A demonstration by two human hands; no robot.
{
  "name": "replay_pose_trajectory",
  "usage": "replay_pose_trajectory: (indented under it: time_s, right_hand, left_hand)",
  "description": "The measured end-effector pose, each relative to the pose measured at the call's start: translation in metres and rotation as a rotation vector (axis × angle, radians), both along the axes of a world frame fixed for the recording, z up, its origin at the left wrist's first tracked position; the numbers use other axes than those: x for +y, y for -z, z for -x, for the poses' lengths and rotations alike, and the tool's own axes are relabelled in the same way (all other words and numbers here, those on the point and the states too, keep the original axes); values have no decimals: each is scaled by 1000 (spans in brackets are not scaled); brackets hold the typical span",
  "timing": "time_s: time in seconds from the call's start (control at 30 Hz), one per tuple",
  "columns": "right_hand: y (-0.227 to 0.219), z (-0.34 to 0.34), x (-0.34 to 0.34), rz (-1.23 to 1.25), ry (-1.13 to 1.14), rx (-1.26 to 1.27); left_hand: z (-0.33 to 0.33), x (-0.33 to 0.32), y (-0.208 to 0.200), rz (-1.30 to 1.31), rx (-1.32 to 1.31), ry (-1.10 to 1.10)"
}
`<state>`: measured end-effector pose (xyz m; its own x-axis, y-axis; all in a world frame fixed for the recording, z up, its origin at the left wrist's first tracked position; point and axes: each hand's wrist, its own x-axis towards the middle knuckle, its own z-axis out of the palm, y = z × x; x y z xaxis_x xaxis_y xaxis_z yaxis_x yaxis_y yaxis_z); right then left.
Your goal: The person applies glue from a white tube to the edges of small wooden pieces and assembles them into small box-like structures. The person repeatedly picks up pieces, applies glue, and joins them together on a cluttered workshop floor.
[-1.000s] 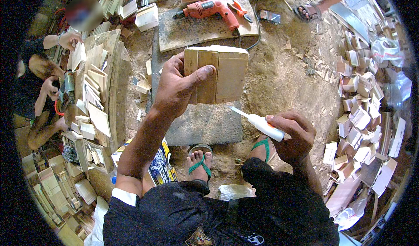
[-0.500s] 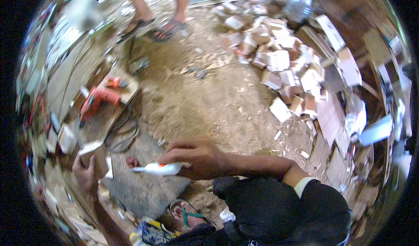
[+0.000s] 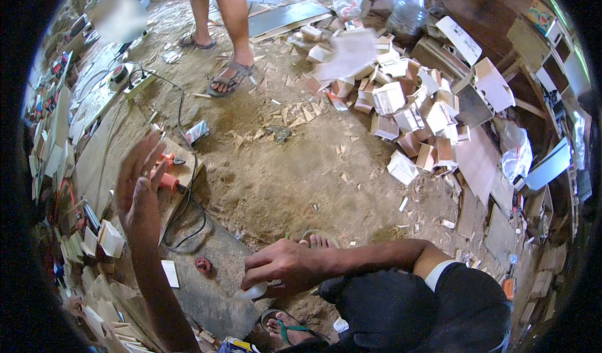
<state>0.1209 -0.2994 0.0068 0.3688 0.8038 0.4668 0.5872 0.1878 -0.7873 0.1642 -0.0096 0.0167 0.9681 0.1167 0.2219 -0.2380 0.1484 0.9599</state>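
Observation:
My left hand (image 3: 139, 184) is raised at the left, fingers stretched out, with nothing held in it. It partly covers an orange corded power tool (image 3: 165, 180) lying on a wooden board. In front of me my right hand (image 3: 282, 268) is closed round a white plastic squeeze bottle (image 3: 252, 292), mostly hidden by the fingers. A small red round object (image 3: 203, 265) and a white rectangular piece (image 3: 170, 274) lie on or beside the grey board (image 3: 226, 306) below. Over the pile of small wooden boxes (image 3: 389, 97), a pale piece (image 3: 348, 53) shows as a motion blur.
Another person's sandalled foot (image 3: 231, 78) stands at the far side. A black cord (image 3: 199, 218) runs over the ground from the tool. Clear plastic bags (image 3: 515, 149) and panels (image 3: 480, 158) lie at the right; wood pieces (image 3: 111, 239) are stacked left. Chips litter the dirt floor.
The pale wooden piece by my left hand is gone from there; a blurred piece shows over the pile. My left hand rose and opened. My right hand lowered with the bottle. The other person stepped.

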Motion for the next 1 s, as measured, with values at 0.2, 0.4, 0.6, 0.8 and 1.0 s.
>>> replay_pose_trajectory:
  time_s: [0.2, 0.4, 0.6, 0.8, 1.0]
  right_hand:
    - [8, -1, -2, 55, -91, 64]
    - [10, -4, -2, 162, -43, 128]
    - [15, 14, 8, 228, 195, -22]
    - [15, 2, 19, 339, 198, -100]
    - [20, -24, 34, 386, 227, -61]
  left_hand:
    - [54, 36, 35, -226, 259, -156]
    - [99, 98, 105, -277, 413, -298]
    - [129, 190, 229, -335, 597, -849]
    - [120, 296, 221, -1262, 765, -1046]
    - [82, 363, 166, -1411, 1011, -847]
